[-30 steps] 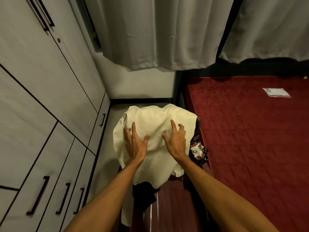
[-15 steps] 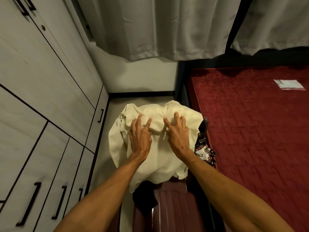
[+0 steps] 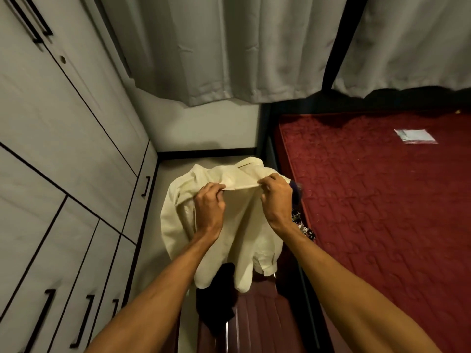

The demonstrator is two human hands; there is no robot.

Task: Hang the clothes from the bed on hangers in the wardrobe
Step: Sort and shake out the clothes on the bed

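A cream shirt (image 3: 244,235) lies draped over a dark red suitcase (image 3: 257,324) in the narrow gap between wardrobe and bed. My left hand (image 3: 209,207) pinches a fold of its fabric near the top, and my right hand (image 3: 276,197) pinches the same fold a little to the right, so the fold is stretched between them. A black garment (image 3: 216,299) pokes out from under the shirt's lower edge. A patterned cloth (image 3: 303,228) shows at the shirt's right side. No hanger is visible.
The grey wardrobe (image 3: 63,174) with black handles fills the left, its doors closed. The bed with a dark red quilted cover (image 3: 382,212) lies on the right, with a small clear packet (image 3: 415,136) on it. Grey curtains (image 3: 229,47) hang ahead.
Both hands lay flat with spread fingers on the shirt; now their fingers have closed and they pinch up a fold near its top edge.
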